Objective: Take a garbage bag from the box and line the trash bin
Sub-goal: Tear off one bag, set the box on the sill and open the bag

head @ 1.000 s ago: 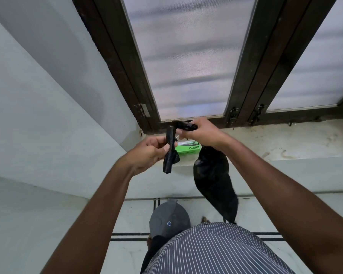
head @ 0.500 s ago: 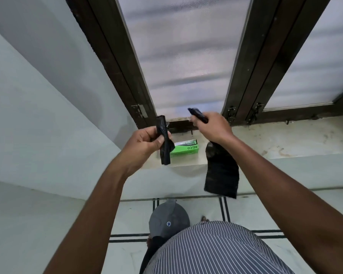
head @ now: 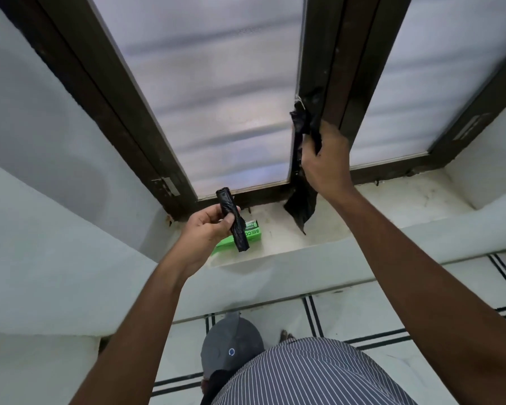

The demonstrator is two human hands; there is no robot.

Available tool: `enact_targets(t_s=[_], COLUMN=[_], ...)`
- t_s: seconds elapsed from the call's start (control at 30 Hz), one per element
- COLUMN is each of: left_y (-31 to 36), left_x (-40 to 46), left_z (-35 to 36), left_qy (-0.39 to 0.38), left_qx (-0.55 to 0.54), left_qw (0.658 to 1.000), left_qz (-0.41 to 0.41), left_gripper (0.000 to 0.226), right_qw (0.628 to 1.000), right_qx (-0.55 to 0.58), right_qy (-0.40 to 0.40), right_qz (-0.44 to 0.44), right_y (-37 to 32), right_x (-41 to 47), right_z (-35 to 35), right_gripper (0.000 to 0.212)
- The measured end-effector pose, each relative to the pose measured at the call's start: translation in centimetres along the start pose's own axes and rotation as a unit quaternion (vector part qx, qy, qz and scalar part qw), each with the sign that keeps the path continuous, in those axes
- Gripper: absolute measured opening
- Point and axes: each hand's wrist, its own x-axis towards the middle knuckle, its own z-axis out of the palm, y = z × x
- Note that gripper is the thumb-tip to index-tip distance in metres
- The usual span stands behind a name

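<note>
Right hand (head: 324,159) has lifted to 1 o'clock, fingers clamped on one loose garbage bag (head: 301,209). Left hand (head: 208,229) fingers clamped on one bag roll (head: 232,223). One green box (head: 253,233) on sill.

Left hand (head: 209,228): fingers curled shut, arm extended low. Right hand (head: 324,162): fingers clenched, raised higher, well apart

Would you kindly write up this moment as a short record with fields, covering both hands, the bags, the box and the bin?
left hand: closed around the roll of bags, held just above the box
right hand: raised in front of the window frame, gripping the torn-off bag
torn-off bag: separate from the roll, hanging folded below the hand
green box: lying on the window sill
trash bin: grey, on the floor below the sill, partly hidden by the striped shirt; no liner seen
</note>
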Motion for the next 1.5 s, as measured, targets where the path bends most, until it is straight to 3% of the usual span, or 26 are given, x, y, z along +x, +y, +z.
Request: enact_targets(t_s=[0.1, 0.17, 0.3, 0.33, 0.43, 0.5, 0.53, 0.6, 0.7, 0.73, 0.77, 0.83, 0.87, 0.93, 1.03, 1.2, 1.5], left_y=[0.0, 0.0, -0.7, -0.9, -1.4, -1.8, -2.0, -2.6, -3.1, -3.1, -3.1, -3.1, -3.0, -3.0, -2.9, -2.8, -2.7], left_x=[0.9, 1.1, 1.5, 1.5, 1.6, 1.4, 1.2, 0.9, 0.4, 0.2, 0.0, -0.5, -0.8, -1.1, -1.5, -2.3, -3.3], left_z=[1.1, 1.6, 1.7, 1.5, 1.0, 0.5, 0.2, -0.5, -1.3, -1.4, -1.5, -1.5, -1.5, -1.6, -2.1, -3.2, -3.7], left_qy=[-0.01, -0.013, -0.011, -0.008, 0.01, 0.024, 0.033, 0.053, 0.072, 0.074, 0.073, 0.064, 0.056, 0.041, 0.052, 0.076, 0.094], left_qx=[-0.01, -0.014, -0.038, -0.047, -0.084, -0.098, -0.106, -0.116, -0.119, -0.123, -0.126, -0.129, -0.129, -0.128, -0.125, -0.098, 0.029], left_qw=[1.0, 1.0, 0.999, 0.999, 0.996, 0.994, 0.993, 0.991, 0.989, 0.988, 0.987, 0.987, 0.987, 0.988, 0.988, 0.989, 0.993], left_qz=[-0.001, -0.003, -0.018, -0.023, -0.034, -0.037, -0.039, -0.044, -0.058, -0.064, -0.068, -0.072, -0.072, -0.071, -0.07, -0.085, -0.061], left_gripper=[0.025, 0.024, 0.022, 0.02, 0.017, 0.016, 0.016, 0.017, 0.02, 0.021, 0.021, 0.021, 0.021, 0.022, 0.027, 0.025, 0.033], right_qw=[0.989, 0.978, 0.981, 0.977, 0.928, 0.894, 0.89, 0.914, 0.962, 0.961, 0.941, 0.831, 0.774, 0.722, 0.732, 0.766, 0.816], right_qx=[-0.133, -0.199, -0.145, -0.129, -0.05, -0.062, -0.073, -0.11, -0.118, -0.067, 0.011, 0.197, 0.263, 0.337, 0.384, 0.39, 0.302], right_qy=[0.022, -0.01, -0.121, -0.148, -0.309, -0.392, -0.4, -0.338, -0.186, -0.19, -0.232, -0.347, -0.39, -0.434, -0.406, -0.363, -0.4], right_qz=[-0.054, -0.056, 0.046, 0.085, 0.201, 0.209, 0.206, 0.198, 0.163, 0.188, 0.246, 0.387, 0.423, 0.421, 0.389, 0.358, 0.288], right_y=[0.8, 1.9, 4.3, 4.9, 5.7, 6.3, 6.5, 6.4, 4.9, 4.0, 2.8, 1.0, 0.6, 0.3, 0.5, 0.6, 1.3], right_x=[-0.8, -1.8, -4.6, -5.2, -6.9, -7.6, -8.0, -9.0, -10.5, -10.8, -10.9, -11.4, -11.6, -12.2, -12.9, -13.5, -13.3], right_z=[-0.3, 0.0, 1.8, 2.4, 3.8, 4.5, 4.8, 5.2, 5.5, 5.6, 5.7, 5.7, 5.6, 5.7, 6.2, 7.0, 8.0], right_gripper=[0.017, 0.016, 0.015, 0.025, 0.084, 0.099, 0.099, 0.088, 0.043, 0.037, 0.044, 0.062, 0.068, 0.06, 0.038, 0.019, 0.024])
